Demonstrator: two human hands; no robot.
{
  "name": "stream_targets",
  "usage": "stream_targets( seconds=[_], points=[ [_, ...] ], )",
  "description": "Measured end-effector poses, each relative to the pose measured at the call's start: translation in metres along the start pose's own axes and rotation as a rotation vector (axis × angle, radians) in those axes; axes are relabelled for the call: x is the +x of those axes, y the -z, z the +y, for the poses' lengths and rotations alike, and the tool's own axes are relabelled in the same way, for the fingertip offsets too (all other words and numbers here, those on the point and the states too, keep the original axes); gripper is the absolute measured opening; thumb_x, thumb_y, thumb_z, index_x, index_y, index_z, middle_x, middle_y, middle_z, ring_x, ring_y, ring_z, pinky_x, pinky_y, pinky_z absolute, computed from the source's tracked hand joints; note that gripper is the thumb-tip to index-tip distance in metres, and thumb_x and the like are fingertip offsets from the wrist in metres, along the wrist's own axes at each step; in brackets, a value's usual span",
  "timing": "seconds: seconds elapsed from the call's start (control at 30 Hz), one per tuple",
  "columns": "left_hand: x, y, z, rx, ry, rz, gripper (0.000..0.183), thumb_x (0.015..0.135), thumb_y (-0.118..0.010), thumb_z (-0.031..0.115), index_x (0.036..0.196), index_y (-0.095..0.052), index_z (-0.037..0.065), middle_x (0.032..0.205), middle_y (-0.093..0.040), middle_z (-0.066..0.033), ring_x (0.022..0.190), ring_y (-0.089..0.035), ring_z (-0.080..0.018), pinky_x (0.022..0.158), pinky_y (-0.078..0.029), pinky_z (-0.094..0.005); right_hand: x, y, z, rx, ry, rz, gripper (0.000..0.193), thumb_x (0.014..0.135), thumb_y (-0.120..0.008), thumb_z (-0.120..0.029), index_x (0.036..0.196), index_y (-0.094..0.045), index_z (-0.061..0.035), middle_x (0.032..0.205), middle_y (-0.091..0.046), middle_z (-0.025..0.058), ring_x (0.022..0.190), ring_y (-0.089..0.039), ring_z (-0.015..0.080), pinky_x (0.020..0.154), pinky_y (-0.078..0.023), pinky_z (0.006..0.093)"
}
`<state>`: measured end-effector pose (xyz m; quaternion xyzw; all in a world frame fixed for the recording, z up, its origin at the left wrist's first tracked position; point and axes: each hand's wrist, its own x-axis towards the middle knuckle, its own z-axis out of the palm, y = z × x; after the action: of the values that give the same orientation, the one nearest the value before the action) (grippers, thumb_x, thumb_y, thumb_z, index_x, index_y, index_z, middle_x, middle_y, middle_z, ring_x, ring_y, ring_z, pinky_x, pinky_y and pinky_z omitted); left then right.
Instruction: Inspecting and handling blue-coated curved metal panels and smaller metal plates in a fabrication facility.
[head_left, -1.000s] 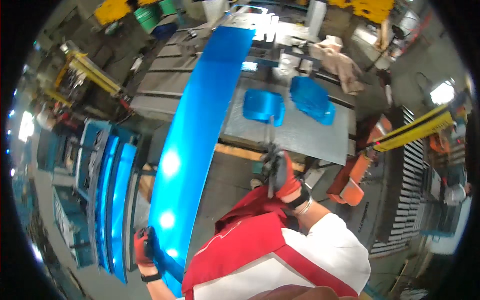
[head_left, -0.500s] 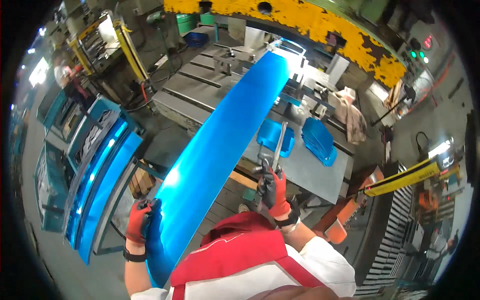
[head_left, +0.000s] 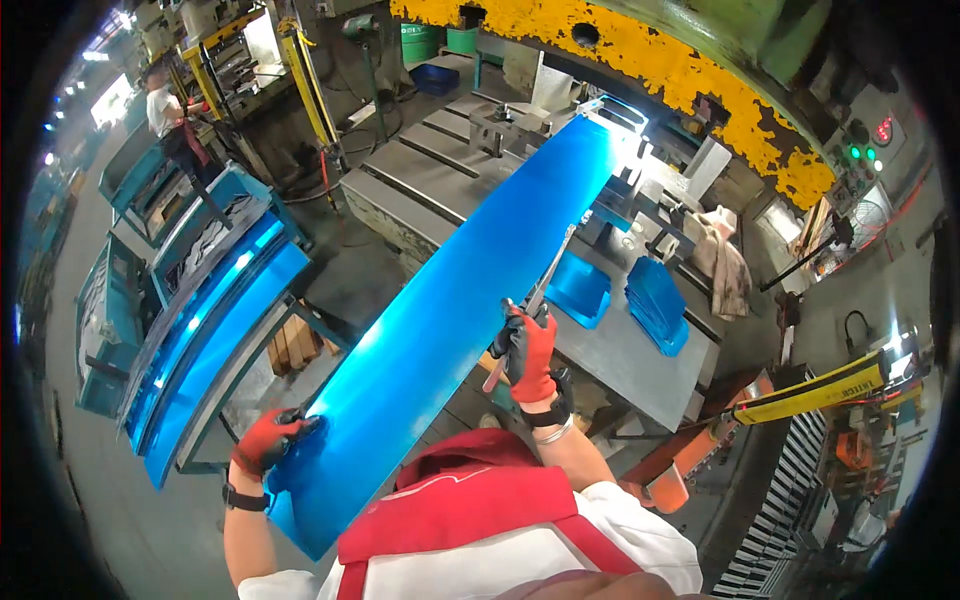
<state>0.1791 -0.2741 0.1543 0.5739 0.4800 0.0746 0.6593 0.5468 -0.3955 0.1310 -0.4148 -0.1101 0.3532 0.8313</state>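
A long, glossy blue sheet [head_left: 450, 270] slants from beside my body up to the press bed, its far end under the yellow press. My left hand [head_left: 270, 440], in a red and black glove, is closed on the sheet's left edge near its close end. At the right edge, my right hand [head_left: 530, 350] in a matching glove grips a long thin metal tool, like tongs [head_left: 556, 262]. Its upper part points toward the press. Whether those fingers also pinch the sheet is hidden. Small blue pieces [head_left: 577, 290] lie on the grey plate just beyond the right hand.
Another stack of blue pieces [head_left: 655, 305] lies farther right, near a rag [head_left: 720, 260]. On the left, a rack [head_left: 215, 440] bears several long blue sheets [head_left: 235, 345]. A yellow post [head_left: 815, 388] juts in at right. A person [head_left: 170, 120] stands far left.
My right hand with the metal tool has moved left to the sheet's right edge. My left hand has shifted slightly outward along with the sheet's close end. The whole view has shifted a little.
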Motion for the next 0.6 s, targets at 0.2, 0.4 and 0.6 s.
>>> stream_targets(
  seconds=[0.2,0.4,0.6],
  points=[
    [-0.007,0.020,-0.035,0.039,-0.108,0.109,0.024,0.063,-0.057,0.006,0.086,-0.059,-0.002,0.071,-0.057,-0.0043,0.068,-0.052,-0.0116,0.064,-0.041,-0.0239,0.000,-0.002,0.007,0.014,0.017,0.012,0.010,0.077,-0.055,-0.009,0.076,-0.046,-0.0056,0.057,-0.049,0.0044,0.034,-0.043,0.0147,0.032,-0.036,0.0286],
    [-0.033,-0.013,-0.010,-0.055,-0.140,0.308,0.027,0.059,-0.057,-0.003,0.086,-0.057,-0.005,0.071,-0.057,-0.0074,0.065,-0.054,-0.0143,0.062,-0.043,-0.0251,0.004,0.008,0.002,0.043,-0.032,0.081,0.012,0.076,-0.057,-0.009,0.073,-0.046,-0.0065,0.047,-0.042,0.0025,0.031,-0.040,0.0138,0.031,-0.033,0.0277],
    [-0.034,-0.010,-0.003,-0.070,-0.173,0.303,0.026,0.059,-0.056,-0.003,0.084,-0.057,-0.005,0.070,-0.058,-0.0079,0.066,-0.054,-0.0143,0.062,-0.043,-0.0253,-0.002,-0.002,0.000,-0.195,0.146,0.117,0.012,0.076,-0.057,-0.010,0.074,-0.046,-0.0057,0.046,-0.041,0.0027,0.031,-0.040,0.0141,0.032,-0.033,0.0275]
  ],
)
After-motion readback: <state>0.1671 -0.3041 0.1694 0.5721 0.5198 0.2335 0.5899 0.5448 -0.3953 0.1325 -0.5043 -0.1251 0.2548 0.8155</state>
